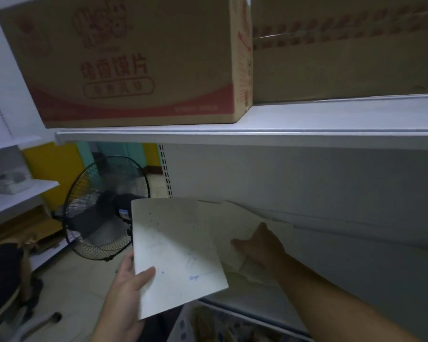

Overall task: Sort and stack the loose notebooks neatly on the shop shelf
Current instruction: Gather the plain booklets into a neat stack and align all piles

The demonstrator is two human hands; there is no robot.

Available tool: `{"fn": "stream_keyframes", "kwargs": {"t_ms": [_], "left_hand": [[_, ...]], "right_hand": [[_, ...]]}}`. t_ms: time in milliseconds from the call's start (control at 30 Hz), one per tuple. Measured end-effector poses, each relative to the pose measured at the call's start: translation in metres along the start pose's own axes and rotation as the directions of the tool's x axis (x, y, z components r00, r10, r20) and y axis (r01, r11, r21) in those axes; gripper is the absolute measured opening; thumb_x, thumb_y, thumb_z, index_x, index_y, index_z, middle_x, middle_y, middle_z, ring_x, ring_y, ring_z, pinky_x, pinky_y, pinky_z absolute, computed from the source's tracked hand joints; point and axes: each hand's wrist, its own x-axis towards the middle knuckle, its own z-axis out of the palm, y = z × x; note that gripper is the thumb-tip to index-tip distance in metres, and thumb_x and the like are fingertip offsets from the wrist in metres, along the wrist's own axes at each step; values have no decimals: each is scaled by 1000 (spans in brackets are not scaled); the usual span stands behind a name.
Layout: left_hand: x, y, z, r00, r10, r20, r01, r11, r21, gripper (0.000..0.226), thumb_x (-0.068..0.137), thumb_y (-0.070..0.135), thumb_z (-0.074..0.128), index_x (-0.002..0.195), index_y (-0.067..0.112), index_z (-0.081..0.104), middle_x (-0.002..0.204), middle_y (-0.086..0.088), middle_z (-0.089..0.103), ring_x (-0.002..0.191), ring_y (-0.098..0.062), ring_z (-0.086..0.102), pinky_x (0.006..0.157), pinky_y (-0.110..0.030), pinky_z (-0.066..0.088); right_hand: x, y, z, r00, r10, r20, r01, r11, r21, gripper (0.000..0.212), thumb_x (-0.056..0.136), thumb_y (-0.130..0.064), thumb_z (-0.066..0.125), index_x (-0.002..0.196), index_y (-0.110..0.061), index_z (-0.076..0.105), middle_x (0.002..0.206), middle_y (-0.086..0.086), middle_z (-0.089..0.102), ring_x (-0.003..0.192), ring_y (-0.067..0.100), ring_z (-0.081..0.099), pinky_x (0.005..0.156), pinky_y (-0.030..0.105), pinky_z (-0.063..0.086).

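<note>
My left hand grips the lower left corner of a pale, stained notebook and holds it up in front of the shelf. My right hand reaches into the shelf bay and lies flat, fingers spread, on more pale notebooks lying on the white shelf. The held notebook overlaps those on the shelf and hides part of them. I cannot tell whether my right hand grips anything.
A white upper shelf carries two cardboard boxes just above. A black standing fan is on the floor to the left. Further white shelves stand at far left. Packaged goods show below.
</note>
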Motion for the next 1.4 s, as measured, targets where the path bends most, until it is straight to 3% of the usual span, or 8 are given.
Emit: {"fn": "stream_keyframes", "kwargs": {"t_ms": [167, 300, 400, 533, 767, 1100, 1300, 1400], "left_hand": [[29, 10, 9, 998, -24, 51, 23, 1000, 2, 44, 91, -5, 41, 124, 24, 46, 108, -15, 62, 90, -40, 60, 75, -45, 50], [56, 16, 14, 996, -45, 74, 42, 999, 33, 44, 87, -2, 42, 123, 22, 50, 105, -16, 62, 88, -39, 59, 68, -40, 47], [75, 21, 14, 994, -35, 104, 30, 998, 47, 38, 87, -1, 42, 113, 22, 58, 95, -14, 69, 84, -38, 61, 64, -39, 48], [94, 17, 6, 991, -32, 131, 29, 999, 22, 34, 87, 1, 47, 109, 23, 59, 89, -10, 73, 81, -35, 64, 63, -41, 51], [113, 11, -16, 931, -184, 315, 167, 983, 82, 61, 61, 3, 65, 120, 13, 57, 106, -22, 68, 94, -44, 63, 81, -51, 51], [102, 7, -26, 943, -122, 310, 95, 990, 100, 25, 90, 31, 55, 112, 20, 59, 108, -4, 72, 104, -28, 66, 101, -49, 44], [113, 13, -43, 844, -174, 507, 151, 985, 86, 53, 60, 2, 67, 112, 8, 61, 101, -17, 72, 89, -34, 70, 70, -38, 57], [127, 19, -58, 842, -162, 514, 202, 979, -21, 47, 70, 1, 63, 116, 8, 59, 106, -20, 70, 96, -39, 67, 82, -46, 54]], "right_hand": [[29, 9, -10, 992, 106, 62, -115, 979, 171, 53, 68, -26, 83, 107, 4, 64, 107, 16, 67, 92, 27, 66, 72, 30, 52], [32, 13, -22, 985, -59, 163, -11, 919, 395, 18, 74, -4, 69, 91, -6, 65, 92, 13, 68, 77, 23, 64, 73, 32, 54], [33, 8, -45, 984, -92, 153, -22, 787, 616, 21, 87, 10, 50, 94, -9, 58, 87, 14, 62, 72, 25, 60, 63, 32, 51], [35, 16, -69, 994, -113, -9, 101, 846, 523, 21, 91, 2, 48, 94, -15, 60, 83, 9, 64, 64, 21, 58, 51, 20, 43], [8, -5, -67, 975, -216, 50, 157, 831, 533, 21, 92, -2, 52, 92, -17, 66, 82, 7, 71, 71, 25, 65, 64, 30, 51], [-42, -64, 27, 992, -22, -121, 88, 816, 571, 10, 85, -4, 62, 86, -12, 69, 85, 9, 72, 76, 27, 68, 72, 34, 53], [-51, -70, 56, 964, 20, -264, 112, 872, 476, 13, 88, -15, 62, 77, -14, 68, 79, 6, 72, 70, 21, 66, 67, 33, 52], [-38, -44, 45, 913, -8, -409, 72, 987, 143, 11, 89, -25, 61, 95, -17, 67, 106, 2, 68, 97, 19, 63, 84, 27, 46]]}}
